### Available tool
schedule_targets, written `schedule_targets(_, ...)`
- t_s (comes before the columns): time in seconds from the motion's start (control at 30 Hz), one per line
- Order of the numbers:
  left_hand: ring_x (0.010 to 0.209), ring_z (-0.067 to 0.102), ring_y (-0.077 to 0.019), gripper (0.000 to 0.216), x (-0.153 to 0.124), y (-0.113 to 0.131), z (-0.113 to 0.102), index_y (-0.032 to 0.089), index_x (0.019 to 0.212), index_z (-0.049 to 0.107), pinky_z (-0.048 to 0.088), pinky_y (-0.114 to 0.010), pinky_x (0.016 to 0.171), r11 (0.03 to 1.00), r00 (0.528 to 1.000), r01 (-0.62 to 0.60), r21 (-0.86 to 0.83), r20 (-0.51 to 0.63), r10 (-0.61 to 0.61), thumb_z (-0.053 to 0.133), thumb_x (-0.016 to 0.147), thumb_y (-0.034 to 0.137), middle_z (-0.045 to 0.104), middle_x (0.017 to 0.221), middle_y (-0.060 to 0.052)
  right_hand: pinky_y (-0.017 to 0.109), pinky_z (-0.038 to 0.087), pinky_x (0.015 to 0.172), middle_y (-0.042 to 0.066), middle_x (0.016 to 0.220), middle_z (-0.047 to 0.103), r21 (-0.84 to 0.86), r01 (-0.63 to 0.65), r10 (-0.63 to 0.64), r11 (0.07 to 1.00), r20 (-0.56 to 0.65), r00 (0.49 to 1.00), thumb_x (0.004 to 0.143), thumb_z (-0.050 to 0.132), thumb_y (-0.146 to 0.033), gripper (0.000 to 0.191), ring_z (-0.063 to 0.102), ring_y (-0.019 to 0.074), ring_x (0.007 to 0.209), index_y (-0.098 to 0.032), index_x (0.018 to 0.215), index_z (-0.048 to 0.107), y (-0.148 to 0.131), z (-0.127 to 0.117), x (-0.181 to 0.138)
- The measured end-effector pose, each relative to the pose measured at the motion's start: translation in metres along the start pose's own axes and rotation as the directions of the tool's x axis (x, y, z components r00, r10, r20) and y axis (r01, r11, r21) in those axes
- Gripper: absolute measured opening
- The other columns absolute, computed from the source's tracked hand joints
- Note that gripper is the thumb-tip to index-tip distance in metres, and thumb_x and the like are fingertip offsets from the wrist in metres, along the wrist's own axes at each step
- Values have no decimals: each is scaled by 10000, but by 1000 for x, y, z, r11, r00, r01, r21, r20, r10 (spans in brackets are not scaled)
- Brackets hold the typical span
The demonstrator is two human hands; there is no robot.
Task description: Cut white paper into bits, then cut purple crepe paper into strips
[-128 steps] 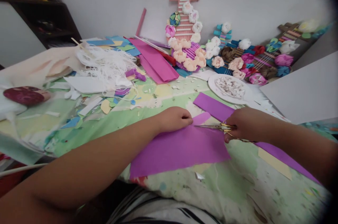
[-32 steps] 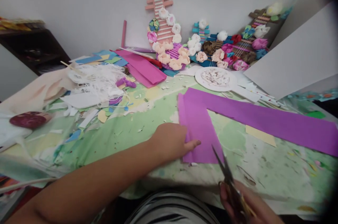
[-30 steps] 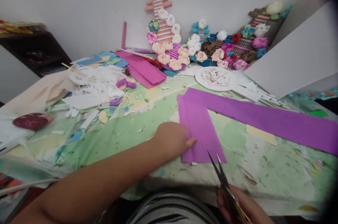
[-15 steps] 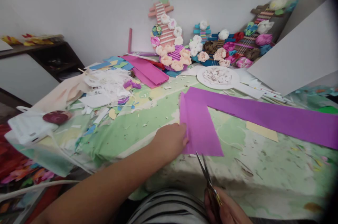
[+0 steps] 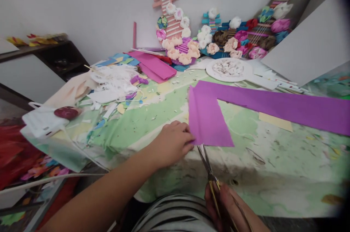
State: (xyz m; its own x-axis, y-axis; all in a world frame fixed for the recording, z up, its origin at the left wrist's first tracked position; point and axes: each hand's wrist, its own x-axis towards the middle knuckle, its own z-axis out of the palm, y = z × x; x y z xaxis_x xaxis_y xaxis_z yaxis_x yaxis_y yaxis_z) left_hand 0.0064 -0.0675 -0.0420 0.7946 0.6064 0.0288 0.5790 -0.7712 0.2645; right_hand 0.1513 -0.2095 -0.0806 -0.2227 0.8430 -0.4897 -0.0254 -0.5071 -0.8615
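My left hand [image 5: 172,142] pinches the near left corner of a folded purple paper piece [image 5: 206,119] lying on the green table cover [image 5: 153,115]. My right hand [image 5: 226,208] is low at the bottom edge, closed on gold-handled scissors [image 5: 207,168]. The scissor blades are slightly apart and their tips touch the paper's near edge beside my left fingers. A long purple paper strip [image 5: 279,106] runs from the folded piece's far end off to the right.
A white plate [image 5: 229,69] of scraps sits behind the strip. Paper-flower guitar crafts [image 5: 177,31] lean on the wall. Pink folded paper [image 5: 154,66], white shreds [image 5: 115,78] and scraps fill the left. A white board [image 5: 308,46] leans at right. A yellow slip [image 5: 275,122] lies nearby.
The scissors have moved left and up from below the table edge to the paper's near left corner. My left hand shifted slightly back to that corner. The view has dropped lower.
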Motion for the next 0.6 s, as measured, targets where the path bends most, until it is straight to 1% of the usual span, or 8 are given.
schedule_targets(0.1, 825, 432, -161, 254, 3, -3, 0, 249, 908, 571, 331, -306, 739, 1000, 1000, -21, 3, -2, 21, 372, 764, 315, 510, 849, -39, 201, 312, 483, -26, 539, 408, 147, -16, 17, 989, -7, 1000, 708, 245, -591, 471, 355, 72, 473, -173, 695, 462, 4, 3, 2)
schedule_targets(0.2, 818, 444, -155, 257, 4, -5, 0, 230, 898, 577, 335, -301, 736, 997, 997, -79, 19, -7, 79, 359, 772, 283, 521, 866, -46, 179, 277, 437, -27, 501, 416, 278, -114, 118, 954, 0, 993, 724, 220, -580, 497, 355, 57, 436, -161, 707, 488, -4, 5, 0)
schedule_targets(0.3, 843, 446, -156, 258, 4, -9, -1, 211, 893, 576, 331, -300, 750, 987, 987, -159, 33, -30, 160, 350, 776, 257, 525, 919, -51, 163, 297, 437, -20, 534, 450, 478, -240, 239, 845, 64, 969, 722, 282, -557, 458, 371, 44, 433, -163, 687, 513, -17, 7, -6)
schedule_targets(0.4, 854, 448, -150, 254, 4, -14, -3, 198, 892, 572, 329, -290, 759, 970, 970, -240, 33, -32, 241, 348, 778, 238, 532, 939, -44, 167, 369, 528, -17, 595, 494, 639, -250, 253, 727, 89, 963, 657, 433, -534, 360, 448, 58, 512, -190, 653, 539, -27, 9, -10)
schedule_targets(0.5, 819, 461, -138, 244, 4, -19, -3, 199, 878, 569, 338, -274, 738, 956, 956, -291, 20, -19, 292, 350, 780, 237, 544, 901, -32, 174, 394, 593, -18, 581, 509, 700, -246, 318, 671, 29, 948, 583, 534, -511, 314, 498, 80, 586, -196, 585, 541, -34, 15, -11)
schedule_targets(0.6, 781, 473, -130, 238, 6, -21, 0, 194, 854, 570, 350, -262, 705, 955, 954, -298, 8, -21, 298, 348, 782, 243, 543, 847, -38, 163, 395, 558, -20, 533, 498, 705, -279, 402, 652, -10, 916, 583, 526, -522, 333, 500, 75, 556, -190, 559, 529, -43, 23, -9)
